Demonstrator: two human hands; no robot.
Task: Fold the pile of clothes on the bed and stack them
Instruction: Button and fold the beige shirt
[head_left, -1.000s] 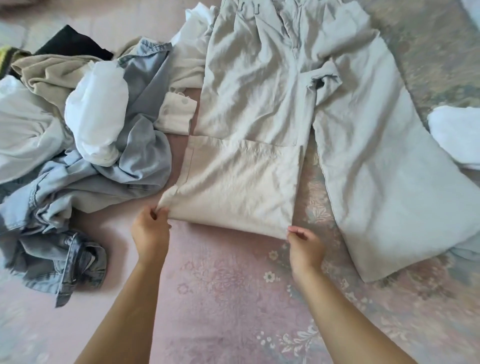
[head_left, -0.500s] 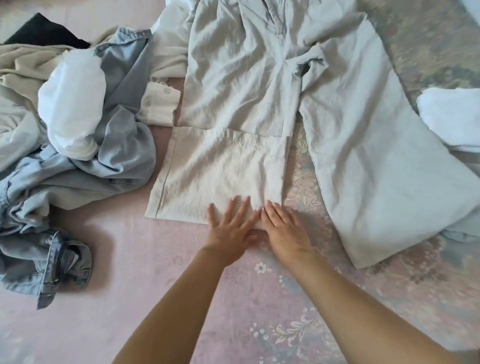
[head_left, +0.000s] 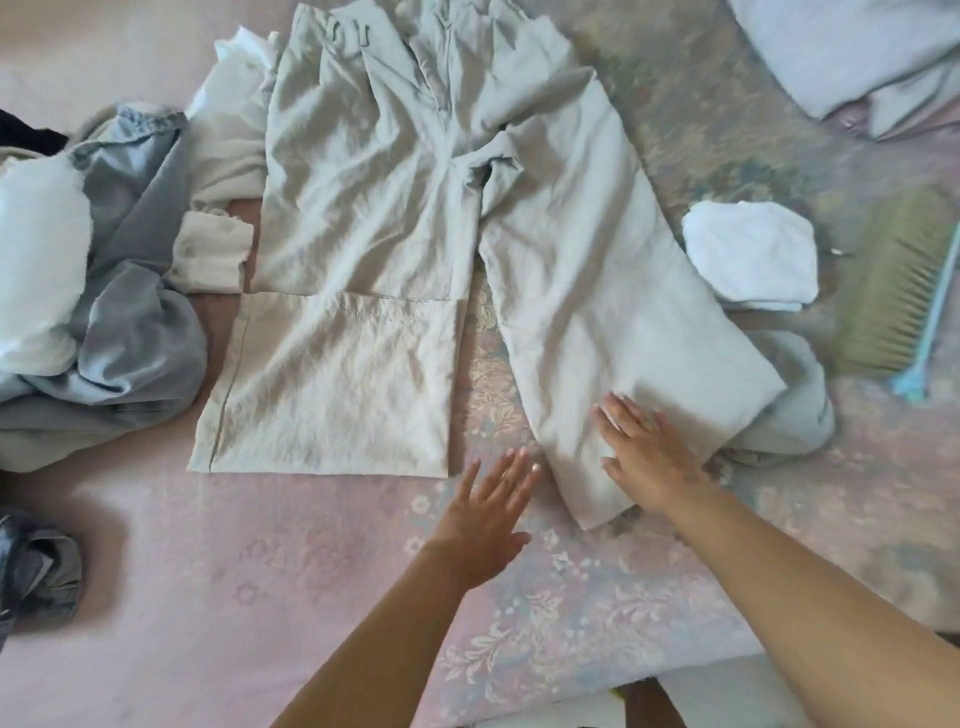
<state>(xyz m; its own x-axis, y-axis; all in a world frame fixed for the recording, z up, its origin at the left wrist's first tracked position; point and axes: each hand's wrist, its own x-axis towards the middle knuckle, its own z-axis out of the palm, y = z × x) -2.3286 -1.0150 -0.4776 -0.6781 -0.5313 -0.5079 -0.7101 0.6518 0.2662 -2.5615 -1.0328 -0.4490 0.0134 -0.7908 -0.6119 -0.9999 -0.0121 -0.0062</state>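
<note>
Pale beige trousers (head_left: 363, 182) lie spread flat on the pink floral bedspread (head_left: 208, 571), waistband at the far side. The left leg's lower part (head_left: 332, 384) is folded up on itself. The right leg (head_left: 597, 312) stretches out diagonally toward the near right. My right hand (head_left: 644, 457) lies flat with straight fingers on that leg near its hem. With fingers spread and holding nothing, my left hand (head_left: 488, 514) hovers over the bedspread just left of the hem. A heap of unfolded clothes (head_left: 104, 291) sits at the left.
A folded white garment (head_left: 753, 260) lies right of the trousers, and a brush with a light blue handle (head_left: 893, 301) beyond it. Folded pale cloth (head_left: 841, 47) sits at the far right. Dark denim (head_left: 36, 566) lies at the near left edge.
Both hands left the folded left trouser leg and moved right. My right hand now rests on the right leg and my left hand hovers beside its hem.
</note>
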